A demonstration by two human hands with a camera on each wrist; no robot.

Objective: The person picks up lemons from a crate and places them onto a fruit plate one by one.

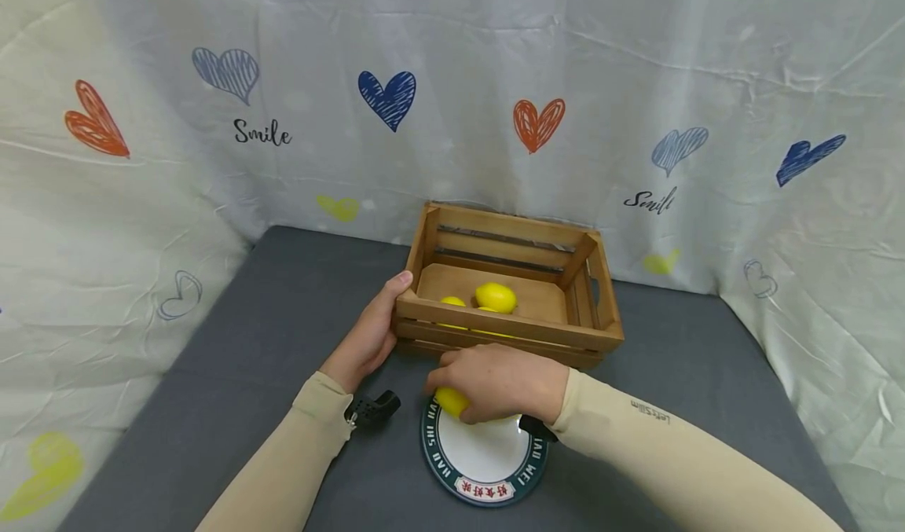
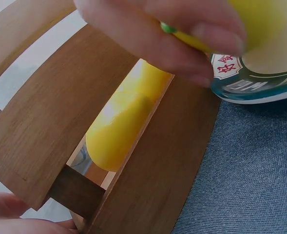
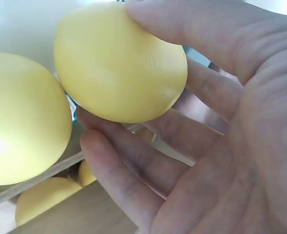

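Note:
My left hand (image 1: 369, 326) grips the left end of a slatted wooden crate (image 1: 509, 329), its thumb over the top corner. Just in front of the crate, my right hand (image 1: 498, 379) is low over a round white plate (image 1: 488, 449) with a dark green lettered rim. In the right wrist view, the thumb and curled fingers hold a yellow lemon (image 3: 121, 63). Right beside it sits a second lemon (image 3: 24, 119). From the head view, the right hand covers most of what is on the plate. Inside the crate lies a lemon (image 1: 496, 297), with more yellow fruit (image 1: 453, 302) beside it.
Dark grey cloth (image 1: 283, 320) covers the table. The crate stands near its back edge, close to a white curtain (image 1: 452, 37) printed with hearts, which also hangs along both sides. Lemons (image 2: 121, 126) show through the crate's slats in the left wrist view.

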